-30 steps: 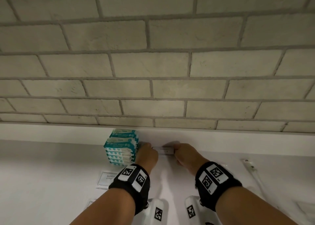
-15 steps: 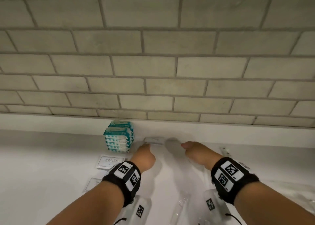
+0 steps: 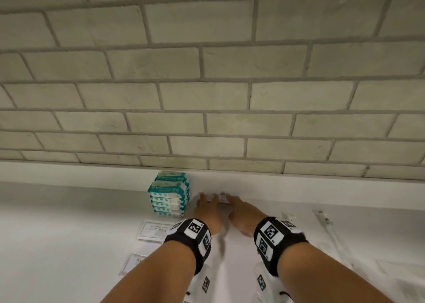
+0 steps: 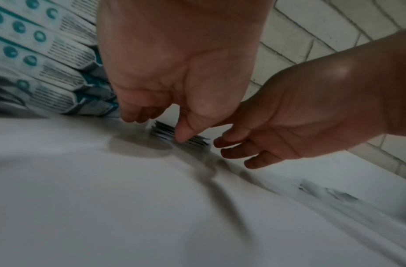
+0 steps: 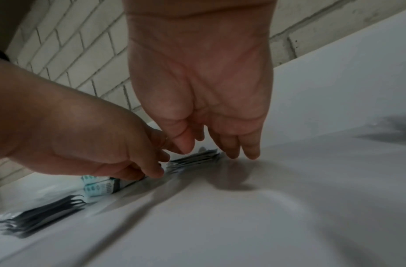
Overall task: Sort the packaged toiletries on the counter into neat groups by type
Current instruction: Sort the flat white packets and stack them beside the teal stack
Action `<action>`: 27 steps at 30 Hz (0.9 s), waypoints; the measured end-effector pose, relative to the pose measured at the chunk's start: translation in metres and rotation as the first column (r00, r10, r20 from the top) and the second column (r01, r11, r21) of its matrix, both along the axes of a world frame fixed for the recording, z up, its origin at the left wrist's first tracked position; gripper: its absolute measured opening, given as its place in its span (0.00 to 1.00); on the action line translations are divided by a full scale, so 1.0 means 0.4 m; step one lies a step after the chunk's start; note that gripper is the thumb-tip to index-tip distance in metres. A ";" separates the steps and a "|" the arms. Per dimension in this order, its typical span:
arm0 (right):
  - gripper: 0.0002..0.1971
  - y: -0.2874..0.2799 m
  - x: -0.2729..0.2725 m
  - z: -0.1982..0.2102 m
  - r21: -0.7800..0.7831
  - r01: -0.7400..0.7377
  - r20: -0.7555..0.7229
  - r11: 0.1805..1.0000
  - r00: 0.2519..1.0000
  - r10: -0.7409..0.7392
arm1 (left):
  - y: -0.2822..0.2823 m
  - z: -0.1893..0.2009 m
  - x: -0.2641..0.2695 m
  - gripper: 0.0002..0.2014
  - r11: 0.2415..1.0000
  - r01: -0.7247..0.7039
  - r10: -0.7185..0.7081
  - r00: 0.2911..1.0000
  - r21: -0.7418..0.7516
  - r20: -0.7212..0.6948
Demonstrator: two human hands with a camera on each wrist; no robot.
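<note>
A small stack of flat white sachets point(image 3: 222, 198) point(image 4: 198, 141) point(image 5: 192, 159) lies on the white counter point(image 3: 57, 233) against the back ledge. My left hand point(image 3: 208, 198) point(image 4: 157, 129) point(image 5: 156, 168) is at its left end, fingers loosely bent and the thumb tip touching the stack's front. My right hand point(image 3: 232, 199) point(image 4: 238, 150) point(image 5: 214, 152) is at its right end, fingers straight with tips down on the counter. Just left stands a pile of teal wipe packs point(image 3: 169, 197) point(image 4: 48, 59) point(image 5: 99, 184).
Two "shampoo with conditioner" sachets point(image 3: 156, 230) point(image 3: 133, 262) lie left of my left forearm. Clear-wrapped slim items point(image 3: 324, 217) lie to the right. Dark combs in wrappers point(image 5: 44, 211) show at the lower left of the right wrist view. A brick wall rises behind the ledge.
Half a second ago my hands were apart, either side of the sachets; both have now closed in on the stack's ends. The camera has tilted slightly.
</note>
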State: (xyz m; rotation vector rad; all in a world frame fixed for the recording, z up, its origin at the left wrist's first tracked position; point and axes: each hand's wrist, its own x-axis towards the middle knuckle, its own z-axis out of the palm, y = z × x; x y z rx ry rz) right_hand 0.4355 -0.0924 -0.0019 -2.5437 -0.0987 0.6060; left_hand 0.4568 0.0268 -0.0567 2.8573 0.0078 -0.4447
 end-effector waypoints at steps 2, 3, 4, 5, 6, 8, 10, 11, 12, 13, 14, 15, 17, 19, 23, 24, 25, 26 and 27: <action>0.23 0.004 0.009 -0.008 -0.036 -0.002 -0.032 0.999 1.000 0.000 | -0.003 -0.023 0.009 0.36 1.000 0.005 -0.005 1.000 -0.007 -0.010; 0.22 0.005 0.016 -0.023 -0.037 -0.005 -0.041 0.999 0.999 0.003 | -0.003 -0.033 0.011 0.35 1.000 0.010 -0.010 1.000 0.000 -0.011; 0.22 0.008 0.020 -0.034 -0.019 -0.011 -0.021 1.000 1.000 0.011 | -0.004 -0.038 0.011 0.34 1.000 0.017 -0.017 1.000 0.014 0.006; 0.24 0.011 0.025 -0.046 -0.008 -0.031 0.001 0.999 1.000 0.031 | -0.004 -0.036 0.009 0.33 1.000 0.020 -0.020 0.999 0.014 0.025; 0.28 0.009 0.037 -0.070 0.006 -0.053 0.027 0.999 0.998 0.053 | -0.005 -0.037 0.007 0.32 1.000 0.015 -0.016 0.999 0.020 0.041; 0.32 -0.006 0.082 -0.135 0.009 -0.072 0.038 0.997 0.997 0.071 | -0.005 -0.037 0.014 0.31 0.999 -0.003 0.000 0.997 0.032 0.077; 0.25 -0.003 0.086 -0.134 0.011 -0.076 0.028 0.997 0.997 0.075 | -0.003 -0.040 0.022 0.30 0.999 -0.001 -0.005 0.994 0.052 0.108; 0.22 0.004 0.072 -0.113 0.006 -0.088 0.031 0.996 0.996 0.088 | -0.002 -0.041 0.026 0.28 0.998 -0.003 -0.005 0.991 0.061 0.130; 0.20 0.006 0.067 -0.105 0.007 -0.087 0.048 0.996 0.995 0.086 | -0.001 -0.039 0.026 0.26 0.997 -0.006 -0.003 0.991 0.071 0.131; 0.19 0.004 0.066 -0.100 0.020 -0.076 0.052 0.997 0.996 0.074 | 0.001 -0.039 0.025 0.27 0.997 -0.005 -0.006 0.990 0.071 0.144; 0.19 0.003 0.063 -0.093 0.027 -0.071 0.044 0.997 0.997 0.070 | 0.004 -0.039 0.027 0.29 0.998 -0.001 -0.008 0.990 0.064 0.141; 0.21 0.000 0.060 -0.086 0.044 -0.070 0.032 0.997 0.997 0.068 | 0.008 -0.040 0.029 0.30 0.999 -0.003 -0.003 0.990 0.044 0.143; 0.30 -0.015 0.037 -0.056 0.094 -0.028 0.000 0.995 1.000 0.029 | 0.009 -0.019 0.020 0.30 1.000 -0.002 0.002 0.989 -0.002 0.150; 0.30 -0.049 0.008 -0.017 0.092 -0.028 -0.013 0.995 0.999 0.029 | 0.008 0.006 -0.001 0.31 0.999 0.000 0.008 0.987 -0.050 0.163; 0.30 -0.157 -0.077 0.060 -0.072 -0.115 0.007 0.991 0.993 0.116 | -0.006 0.060 -0.106 0.33 0.990 0.086 -0.056 0.969 -0.115 0.242; 0.30 -0.192 -0.105 0.063 -0.124 -0.133 0.011 0.983 0.991 0.136 | -0.013 0.069 -0.144 0.32 0.984 0.125 -0.091 0.965 -0.127 0.247; 0.29 -0.229 -0.141 0.065 -0.158 -0.147 0.008 0.976 0.989 0.150 | -0.023 0.077 -0.183 0.31 0.975 0.171 -0.134 0.964 -0.145 0.231; 0.28 -0.268 -0.182 0.067 -0.172 -0.155 -0.008 0.973 0.988 0.156 | -0.036 0.085 -0.229 0.29 0.963 0.209 -0.176 0.965 -0.168 0.193; 0.27 -0.306 -0.225 0.071 -0.166 -0.158 -0.025 0.973 0.987 0.156 | -0.047 0.088 -0.272 0.28 0.951 0.244 -0.217 0.964 -0.190 0.154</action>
